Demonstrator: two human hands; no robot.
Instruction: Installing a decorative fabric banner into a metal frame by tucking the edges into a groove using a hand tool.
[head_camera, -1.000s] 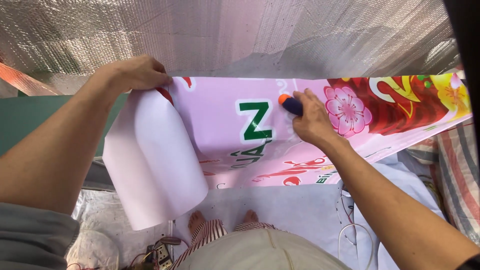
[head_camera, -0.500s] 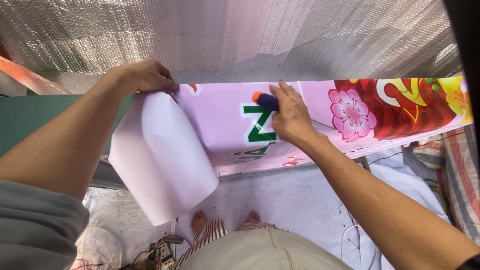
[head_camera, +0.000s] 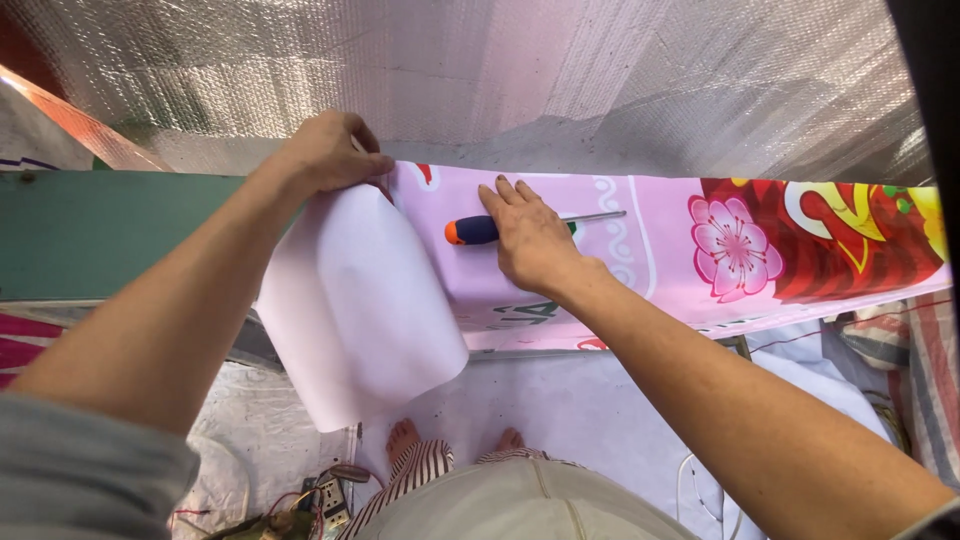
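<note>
A pink printed banner (head_camera: 640, 235) with flowers and red patterns lies stretched against a green surface. My left hand (head_camera: 325, 155) pinches its left top edge, where the white back of the banner (head_camera: 355, 300) curls over and hangs down. My right hand (head_camera: 530, 235) lies flat on the banner, pressing a screwdriver (head_camera: 480, 229) with a blue and orange handle under the palm; its metal shaft sticks out to the right.
A silver foil insulation sheet (head_camera: 500, 70) covers the wall behind. The green panel (head_camera: 110, 230) runs to the left. Below are my bare feet (head_camera: 450, 445), a white floor sheet, wires and a power strip (head_camera: 320, 495), and striped cloth at the right.
My right hand has slid left along the banner and now lies flat on the screwdriver. The view moved left, and the banner's folded end hangs lower.
</note>
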